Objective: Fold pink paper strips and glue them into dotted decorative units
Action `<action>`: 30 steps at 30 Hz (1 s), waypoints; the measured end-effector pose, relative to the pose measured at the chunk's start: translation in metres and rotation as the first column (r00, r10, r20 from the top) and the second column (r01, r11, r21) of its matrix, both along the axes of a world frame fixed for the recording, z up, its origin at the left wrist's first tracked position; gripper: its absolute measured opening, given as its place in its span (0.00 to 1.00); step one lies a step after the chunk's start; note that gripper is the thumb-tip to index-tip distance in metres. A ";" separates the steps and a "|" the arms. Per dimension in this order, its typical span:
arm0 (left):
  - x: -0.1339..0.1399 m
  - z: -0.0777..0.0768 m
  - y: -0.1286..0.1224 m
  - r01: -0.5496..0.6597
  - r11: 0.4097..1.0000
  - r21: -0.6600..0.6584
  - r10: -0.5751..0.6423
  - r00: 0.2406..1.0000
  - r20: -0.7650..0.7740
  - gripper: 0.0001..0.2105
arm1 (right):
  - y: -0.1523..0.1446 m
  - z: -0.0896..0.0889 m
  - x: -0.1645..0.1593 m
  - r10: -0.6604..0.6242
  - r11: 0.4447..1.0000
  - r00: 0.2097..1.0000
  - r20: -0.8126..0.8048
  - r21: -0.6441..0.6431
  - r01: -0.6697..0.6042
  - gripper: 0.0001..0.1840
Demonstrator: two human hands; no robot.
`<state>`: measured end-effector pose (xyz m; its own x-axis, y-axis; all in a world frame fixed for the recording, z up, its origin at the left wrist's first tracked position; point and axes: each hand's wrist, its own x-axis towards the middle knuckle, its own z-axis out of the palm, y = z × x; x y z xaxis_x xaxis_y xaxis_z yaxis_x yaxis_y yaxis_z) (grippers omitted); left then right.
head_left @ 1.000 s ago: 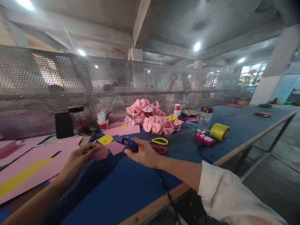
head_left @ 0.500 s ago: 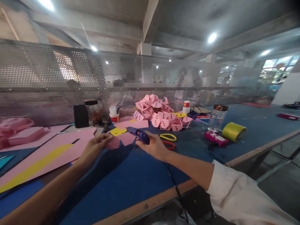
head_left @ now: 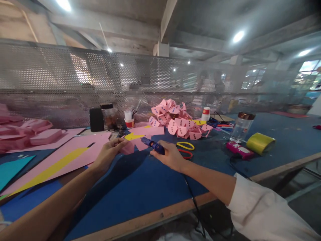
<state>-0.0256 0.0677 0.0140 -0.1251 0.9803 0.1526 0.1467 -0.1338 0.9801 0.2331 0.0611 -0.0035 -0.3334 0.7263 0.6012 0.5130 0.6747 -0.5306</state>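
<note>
In my right hand (head_left: 172, 156) I grip a dark blue glue gun (head_left: 154, 146), its nozzle pointing left and its black cord (head_left: 191, 194) trailing down over the table edge. My left hand (head_left: 112, 150) pinches a folded pink paper piece (head_left: 128, 147) between thumb and fingertips. The nozzle is close to that paper; whether they touch I cannot tell. A yellow paper piece with black dots (head_left: 134, 136) lies just behind it. Beside my right hand rest scissors with a yellow and a red handle loop (head_left: 185, 146).
Folded pink pieces with dots (head_left: 173, 117) are heaped at the back. Pink boxes (head_left: 46, 136) and pink sheets (head_left: 82, 150) lie left. A glass bottle (head_left: 242, 128), a magenta device (head_left: 240, 150) and a yellow roll (head_left: 260, 144) stand right. A perforated metal screen (head_left: 105, 80) borders the table.
The whole view has shifted, so things sit further right in the picture. Both hands keep their hold on the pink paper and glue gun, with little movement between them.
</note>
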 end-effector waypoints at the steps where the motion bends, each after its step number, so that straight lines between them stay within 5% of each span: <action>1: -0.001 -0.001 0.001 0.037 0.999 0.014 -0.038 0.999 0.008 0.19 | -0.001 0.000 0.000 -0.005 1.000 1.000 0.009 0.003 0.005 0.13; 30: -0.010 -0.009 0.008 0.110 0.994 0.018 -0.111 0.988 0.104 0.17 | -0.002 0.001 -0.001 -0.096 0.995 0.971 0.220 0.044 0.088 0.17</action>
<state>-0.0351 0.0757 0.0045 -0.0322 0.9871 0.1567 0.0275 -0.1559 0.9874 0.2326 0.0593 -0.0027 -0.3935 0.7404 0.5449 0.6759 0.6348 -0.3744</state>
